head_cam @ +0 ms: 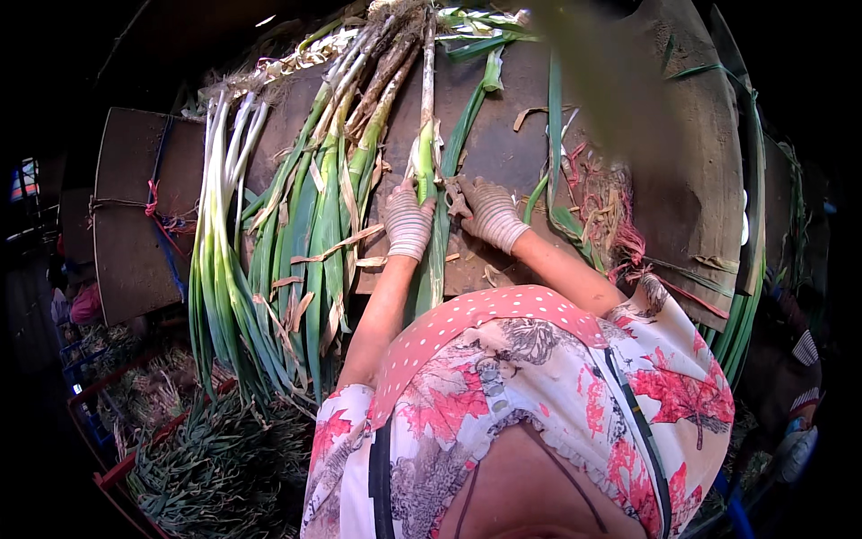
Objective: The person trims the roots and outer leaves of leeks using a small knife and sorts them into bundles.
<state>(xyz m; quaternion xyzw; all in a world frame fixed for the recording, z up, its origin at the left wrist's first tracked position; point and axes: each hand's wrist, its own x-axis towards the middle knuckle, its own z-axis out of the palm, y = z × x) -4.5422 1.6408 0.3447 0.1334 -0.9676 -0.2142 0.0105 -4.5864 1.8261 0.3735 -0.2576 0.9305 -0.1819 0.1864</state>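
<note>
My left hand [408,219], in a striped knit glove, grips a green onion stalk [426,155] that lies with its roots away from me. Its long green leaves run down towards my apron. My right hand [489,210], gloved too, is just right of the stalk, with its fingers bent around a small brownish piece [457,201], perhaps dry leaf or a tool; I cannot tell which. Left of my hands lie several soil-stained green onions [330,195] with dry leaves. Farther left is a bunch of clean, white-stemmed green onions [219,182].
A brown board [515,145] lies under the onions, strewn with leaf scraps. Pink and red twine [630,239] is heaped at its right. At lower left, a red-framed container [121,471] stands by piled green leaves [215,465]. A blurred dark shape crosses the upper right.
</note>
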